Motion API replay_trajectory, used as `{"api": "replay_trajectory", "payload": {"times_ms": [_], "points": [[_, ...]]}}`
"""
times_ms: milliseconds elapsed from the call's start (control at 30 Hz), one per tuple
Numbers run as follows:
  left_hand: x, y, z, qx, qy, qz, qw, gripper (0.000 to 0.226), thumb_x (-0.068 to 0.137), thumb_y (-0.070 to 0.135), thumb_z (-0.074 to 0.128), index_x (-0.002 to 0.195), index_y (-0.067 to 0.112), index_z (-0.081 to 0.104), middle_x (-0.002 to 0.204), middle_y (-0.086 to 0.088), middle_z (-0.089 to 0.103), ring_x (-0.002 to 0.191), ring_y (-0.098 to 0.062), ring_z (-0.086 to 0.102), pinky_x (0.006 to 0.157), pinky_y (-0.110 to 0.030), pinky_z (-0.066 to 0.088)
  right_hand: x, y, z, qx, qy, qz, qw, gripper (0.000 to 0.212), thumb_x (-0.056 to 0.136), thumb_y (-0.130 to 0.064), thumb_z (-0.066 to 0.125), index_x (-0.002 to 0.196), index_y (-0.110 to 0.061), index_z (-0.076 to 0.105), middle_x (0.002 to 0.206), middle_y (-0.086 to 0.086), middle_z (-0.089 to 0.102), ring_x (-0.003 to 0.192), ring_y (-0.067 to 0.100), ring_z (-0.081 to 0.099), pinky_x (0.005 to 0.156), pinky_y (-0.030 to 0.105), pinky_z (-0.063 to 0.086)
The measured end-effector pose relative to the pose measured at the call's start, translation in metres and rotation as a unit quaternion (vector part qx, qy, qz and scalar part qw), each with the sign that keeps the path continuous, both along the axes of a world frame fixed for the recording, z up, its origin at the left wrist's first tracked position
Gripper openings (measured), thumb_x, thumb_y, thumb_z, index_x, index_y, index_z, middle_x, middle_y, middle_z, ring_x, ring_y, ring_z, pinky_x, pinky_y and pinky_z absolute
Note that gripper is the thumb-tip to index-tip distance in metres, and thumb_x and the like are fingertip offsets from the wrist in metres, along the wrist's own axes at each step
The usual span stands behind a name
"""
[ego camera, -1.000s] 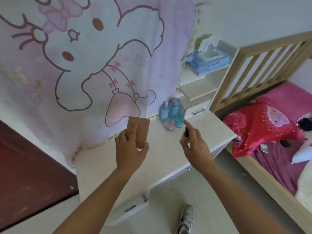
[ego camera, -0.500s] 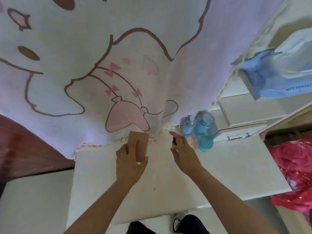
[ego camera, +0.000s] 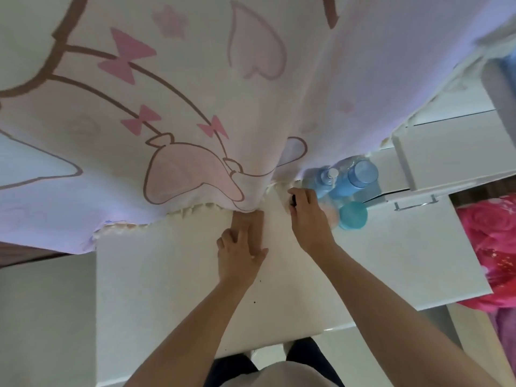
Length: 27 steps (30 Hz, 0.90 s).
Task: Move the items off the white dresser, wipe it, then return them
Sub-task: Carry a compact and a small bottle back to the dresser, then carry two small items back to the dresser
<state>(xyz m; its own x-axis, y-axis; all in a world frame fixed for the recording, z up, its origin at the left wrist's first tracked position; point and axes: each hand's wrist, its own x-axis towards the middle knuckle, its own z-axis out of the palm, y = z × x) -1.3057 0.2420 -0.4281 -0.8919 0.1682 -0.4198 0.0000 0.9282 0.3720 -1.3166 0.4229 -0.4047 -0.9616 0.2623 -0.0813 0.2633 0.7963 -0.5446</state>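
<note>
White dresser [ego camera: 391, 261] top, seen from above: the left hand [ego camera: 241, 248] grips a tan box [ego camera: 251, 220] at the back edge, its long axis pointing away toward the curtain [ego camera: 195, 107]. The right hand [ego camera: 308, 216], nearer the blue bottles [ego camera: 346, 180] just to its right, pinches a small dark item [ego camera: 293, 199].

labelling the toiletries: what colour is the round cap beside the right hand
The round cap is teal; the head view shows it best.

The dresser top [ego camera: 377, 261] is smooth, faintly glossy white. The hanging printed cloth [ego camera: 195, 79] is matt with a fuzzy hem. Right, the blue bottles [ego camera: 354, 180] are glossy translucent plastic; the drawer handle [ego camera: 413, 203] is shiny metal.
</note>
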Motion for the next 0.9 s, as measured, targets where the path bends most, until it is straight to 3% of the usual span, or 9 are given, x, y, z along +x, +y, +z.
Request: {"api": "replay_trajectory", "payload": {"times_ms": [167,267,433,533,633,733,800,900], "points": [[-0.005,0.007,-0.002,0.009,-0.04,-0.065,0.997,0.09,0.084,0.056,0.064,0.151,0.024,0.014,0.152,-0.013,0.0,0.134,-0.034,0.025,0.099,-0.041,0.044,-0.001,0.002,-0.004,0.085,0.004,0.002,0.996,0.049,0.093,-0.008,0.061,0.14,-0.012,0.047,0.123,0.016,0.053,0.066,0.028,0.06,0.046,0.036,0.053],[0.0,0.005,-0.003,0.017,-0.033,-0.155,0.987,0.079,0.092,0.043,0.057,0.152,0.019,0.011,0.156,-0.011,-0.017,0.141,-0.034,0.02,0.105,-0.039,0.04,0.004,0.008,-0.008,0.171,-0.019,0.025,0.985,0.071,0.086,-0.005,0.07,0.147,-0.016,0.037,0.12,0.012,0.051,0.068,0.025,0.059,0.048,0.034,0.055],[-0.002,0.012,-0.005,-0.053,-0.008,-0.269,0.962,0.074,0.094,0.028,0.049,0.154,0.015,0.005,0.158,-0.015,-0.022,0.148,-0.032,0.002,0.114,-0.04,0.028,0.003,0.016,-0.002,0.17,0.008,0.015,0.985,0.08,0.072,0.009,0.077,0.143,-0.008,0.046,0.11,0.017,0.058,0.059,0.024,0.058,0.044,0.029,0.046],[-0.009,0.014,-0.001,-0.065,-0.027,-0.295,0.953,0.076,0.093,0.025,0.047,0.155,0.017,0.003,0.159,-0.012,-0.024,0.149,-0.027,-0.007,0.114,-0.041,0.028,0.004,0.015,-0.005,0.171,0.01,0.02,0.985,0.084,0.073,0.009,0.076,0.147,-0.008,0.042,0.111,0.018,0.059,0.059,0.021,0.058,0.046,0.025,0.042],[-0.01,0.006,0.006,-0.072,-0.022,-0.286,0.955,0.079,0.093,0.024,0.046,0.155,0.021,-0.002,0.157,-0.01,-0.03,0.149,-0.027,-0.01,0.115,-0.041,0.027,0.011,0.015,0.001,0.114,0.023,0.016,0.993,0.083,0.081,0.011,0.067,0.153,-0.01,0.031,0.112,0.019,0.057,0.059,0.019,0.047,0.049,0.027,0.039],[0.003,-0.01,0.018,-0.073,0.026,-0.243,0.967,0.071,0.099,0.033,0.038,0.155,0.021,-0.004,0.158,-0.011,-0.026,0.149,-0.028,-0.008,0.117,-0.044,0.024,0.027,0.019,0.016,0.097,0.038,0.027,0.994,0.074,0.089,0.004,0.057,0.154,-0.015,0.027,0.122,0.016,0.053,0.067,0.025,0.055,0.054,0.03,0.04],[0.018,-0.023,0.027,-0.066,0.079,-0.195,0.976,0.063,0.101,0.041,0.026,0.155,0.02,0.002,0.161,-0.013,-0.014,0.15,-0.03,-0.002,0.116,-0.048,0.024,0.041,0.02,0.022,0.108,0.063,0.046,0.991,0.065,0.092,-0.005,0.056,0.152,-0.015,0.031,0.124,0.014,0.054,0.079,0.028,0.061,0.057,0.032,0.047],[0.045,-0.047,0.041,-0.067,0.151,-0.112,0.98,0.063,0.1,0.048,0.021,0.154,0.017,0.02,0.161,-0.017,0.008,0.148,-0.034,0.012,0.115,-0.054,0.025,0.063,0.017,0.02,0.099,0.105,0.061,0.988,0.054,0.096,-0.014,0.054,0.147,-0.011,0.038,0.132,0.017,0.051,0.103,0.034,0.058,0.079,0.042,0.055]]}}
